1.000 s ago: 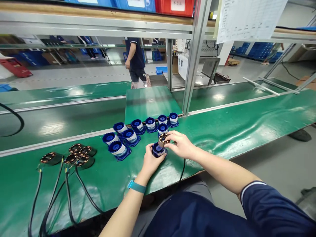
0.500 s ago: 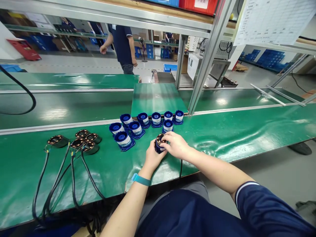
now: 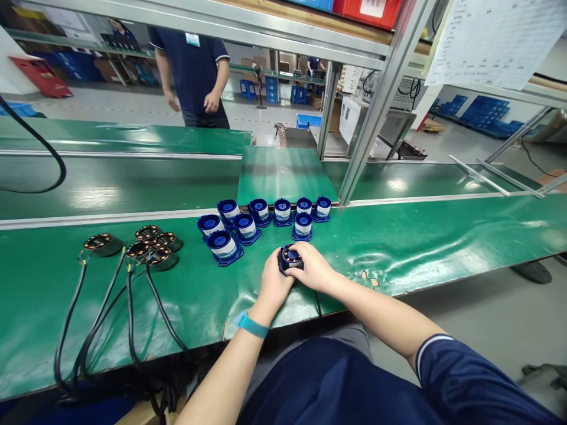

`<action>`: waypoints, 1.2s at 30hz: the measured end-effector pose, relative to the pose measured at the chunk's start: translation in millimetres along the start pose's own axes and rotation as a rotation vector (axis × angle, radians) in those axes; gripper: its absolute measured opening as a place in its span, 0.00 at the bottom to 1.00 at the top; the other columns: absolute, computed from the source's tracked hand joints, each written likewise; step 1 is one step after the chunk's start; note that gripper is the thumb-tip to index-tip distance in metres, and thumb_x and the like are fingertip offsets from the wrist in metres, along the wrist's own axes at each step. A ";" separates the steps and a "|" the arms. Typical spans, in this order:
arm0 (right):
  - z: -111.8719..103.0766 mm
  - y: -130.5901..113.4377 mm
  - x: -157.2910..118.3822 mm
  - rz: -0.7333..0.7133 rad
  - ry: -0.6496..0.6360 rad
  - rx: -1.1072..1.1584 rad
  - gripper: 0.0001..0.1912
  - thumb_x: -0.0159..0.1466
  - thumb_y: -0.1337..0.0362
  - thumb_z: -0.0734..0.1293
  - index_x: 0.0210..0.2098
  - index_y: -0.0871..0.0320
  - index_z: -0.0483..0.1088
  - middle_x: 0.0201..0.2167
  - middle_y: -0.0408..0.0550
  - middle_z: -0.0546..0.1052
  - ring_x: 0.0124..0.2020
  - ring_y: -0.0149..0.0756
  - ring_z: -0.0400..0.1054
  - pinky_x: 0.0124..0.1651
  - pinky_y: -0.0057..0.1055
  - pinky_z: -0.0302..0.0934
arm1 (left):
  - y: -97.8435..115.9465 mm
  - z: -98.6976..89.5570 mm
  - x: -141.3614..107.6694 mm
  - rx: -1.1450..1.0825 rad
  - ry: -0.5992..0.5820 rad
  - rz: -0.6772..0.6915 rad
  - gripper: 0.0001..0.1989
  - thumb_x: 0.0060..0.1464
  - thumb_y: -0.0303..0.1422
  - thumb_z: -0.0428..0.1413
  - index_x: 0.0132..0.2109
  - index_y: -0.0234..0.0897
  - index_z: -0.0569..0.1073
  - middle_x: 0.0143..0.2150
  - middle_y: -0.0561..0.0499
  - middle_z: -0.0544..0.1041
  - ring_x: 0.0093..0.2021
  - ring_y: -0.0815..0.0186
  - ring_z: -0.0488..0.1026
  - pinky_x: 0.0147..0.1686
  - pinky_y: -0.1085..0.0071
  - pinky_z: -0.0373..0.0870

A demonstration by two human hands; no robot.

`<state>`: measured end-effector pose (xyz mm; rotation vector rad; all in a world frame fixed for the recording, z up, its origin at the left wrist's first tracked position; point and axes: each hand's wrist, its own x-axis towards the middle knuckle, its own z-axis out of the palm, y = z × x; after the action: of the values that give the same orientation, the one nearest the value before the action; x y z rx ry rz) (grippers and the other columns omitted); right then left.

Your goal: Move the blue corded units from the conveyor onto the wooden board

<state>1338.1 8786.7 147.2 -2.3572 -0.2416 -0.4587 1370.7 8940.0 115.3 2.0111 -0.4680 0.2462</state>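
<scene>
Near the front edge of the green bench, a blue housing with a copper-wound stator [image 3: 292, 256] in its top is clasped between both hands. My left hand [image 3: 275, 281] wraps its left side, with a teal band on the wrist. From the right, my right hand [image 3: 313, 267] curls its fingers round the rim. Several blue housings with white labels [image 3: 244, 228] stand upright behind the hands. To the left lie several copper-wound stators [image 3: 103, 243] with black cables [image 3: 131, 313] hanging over the front edge.
A raised green board [image 3: 283, 174] sits behind the blue housings. An aluminium post [image 3: 376, 112] rises at its right. A black cable [image 3: 48, 147] loops in at the far left. A person in dark blue [image 3: 190, 77] stands beyond the bench.
The stator sits lower in the blue housing between my hands. My right hand has moved from the stator's top to its right side. The person beyond has moved left and turned.
</scene>
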 end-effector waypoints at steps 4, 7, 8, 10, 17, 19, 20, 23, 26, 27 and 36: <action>11.1 10.6 1.1 0.068 0.055 0.108 0.29 0.56 0.62 0.78 0.53 0.56 0.67 0.53 0.52 0.75 0.55 0.43 0.70 0.62 0.44 0.64 | -3.9 -20.6 -96.7 -0.006 -0.002 0.029 0.11 0.62 0.41 0.54 0.41 0.39 0.75 0.35 0.47 0.78 0.34 0.62 0.75 0.39 0.64 0.74; 17.6 12.7 -0.2 0.122 0.065 0.145 0.30 0.55 0.60 0.79 0.53 0.56 0.67 0.51 0.51 0.76 0.52 0.41 0.71 0.59 0.42 0.65 | -12.1 -23.3 -148.4 -0.008 -0.465 0.012 0.15 0.63 0.45 0.55 0.40 0.39 0.78 0.35 0.45 0.80 0.37 0.59 0.78 0.42 0.63 0.76; 19.3 12.5 -0.7 0.132 0.079 0.144 0.29 0.55 0.60 0.79 0.52 0.55 0.67 0.51 0.51 0.76 0.52 0.40 0.71 0.58 0.41 0.66 | -13.3 -19.5 -152.5 0.001 -0.556 -0.016 0.17 0.61 0.47 0.56 0.45 0.39 0.79 0.43 0.41 0.81 0.46 0.54 0.78 0.50 0.58 0.75; 20.7 9.8 -1.3 0.146 0.110 0.125 0.27 0.55 0.60 0.78 0.51 0.55 0.67 0.49 0.50 0.76 0.51 0.40 0.72 0.58 0.41 0.66 | -11.6 -7.3 -143.8 -0.028 -0.664 -0.080 0.24 0.60 0.49 0.55 0.53 0.37 0.77 0.56 0.37 0.78 0.61 0.48 0.72 0.63 0.49 0.66; 1.9 -15.5 4.1 0.005 0.246 0.091 0.26 0.56 0.57 0.77 0.50 0.55 0.68 0.48 0.50 0.76 0.49 0.40 0.72 0.56 0.39 0.67 | 37.3 6.3 -119.0 -0.355 -0.808 -0.177 0.18 0.65 0.45 0.47 0.37 0.37 0.74 0.38 0.43 0.81 0.41 0.56 0.76 0.47 0.60 0.70; 2.2 -14.0 5.9 0.014 0.299 0.080 0.28 0.57 0.56 0.77 0.52 0.55 0.67 0.49 0.51 0.76 0.51 0.41 0.72 0.58 0.39 0.66 | 53.9 -6.6 -126.4 -0.482 -0.787 -0.240 0.18 0.66 0.45 0.47 0.35 0.37 0.72 0.32 0.46 0.80 0.37 0.59 0.77 0.46 0.63 0.69; 4.6 -11.1 6.6 0.049 0.281 0.066 0.28 0.56 0.57 0.77 0.52 0.56 0.67 0.49 0.51 0.76 0.51 0.41 0.72 0.57 0.40 0.67 | 61.1 -14.1 -128.5 -0.571 -0.778 -0.306 0.18 0.66 0.46 0.48 0.37 0.37 0.71 0.30 0.48 0.80 0.35 0.61 0.78 0.43 0.64 0.69; 15.0 -1.1 8.1 0.176 0.134 0.008 0.27 0.55 0.60 0.78 0.51 0.58 0.67 0.47 0.53 0.77 0.48 0.42 0.73 0.55 0.42 0.68 | 77.6 -34.1 -127.0 -0.797 -0.721 -0.535 0.19 0.66 0.50 0.49 0.43 0.37 0.69 0.24 0.54 0.76 0.24 0.65 0.76 0.31 0.70 0.66; 19.4 0.8 8.7 0.166 0.083 -0.024 0.27 0.55 0.59 0.78 0.50 0.58 0.68 0.48 0.54 0.77 0.49 0.44 0.72 0.56 0.44 0.67 | 86.9 -44.7 -122.8 -0.896 -0.716 -0.591 0.20 0.64 0.50 0.52 0.44 0.36 0.69 0.22 0.56 0.74 0.20 0.67 0.74 0.28 0.72 0.67; 19.1 -0.4 8.8 0.125 0.107 -0.021 0.27 0.56 0.59 0.77 0.51 0.58 0.68 0.48 0.54 0.76 0.50 0.44 0.72 0.57 0.44 0.67 | 88.7 -46.0 -122.4 -0.912 -0.728 -0.585 0.20 0.64 0.50 0.53 0.43 0.35 0.69 0.22 0.56 0.74 0.20 0.68 0.74 0.30 0.71 0.70; 14.2 -5.0 3.4 0.114 0.158 -0.007 0.27 0.57 0.56 0.78 0.51 0.58 0.68 0.47 0.54 0.76 0.50 0.44 0.71 0.56 0.42 0.67 | 78.4 -33.5 -133.1 -0.925 -0.730 -0.667 0.22 0.60 0.52 0.58 0.41 0.35 0.71 0.21 0.56 0.74 0.20 0.69 0.73 0.34 0.67 0.76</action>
<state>1343.3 8800.2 141.9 -2.3130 -0.0319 -0.5870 1217.8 8966.7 145.2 1.1670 -0.2402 -0.9771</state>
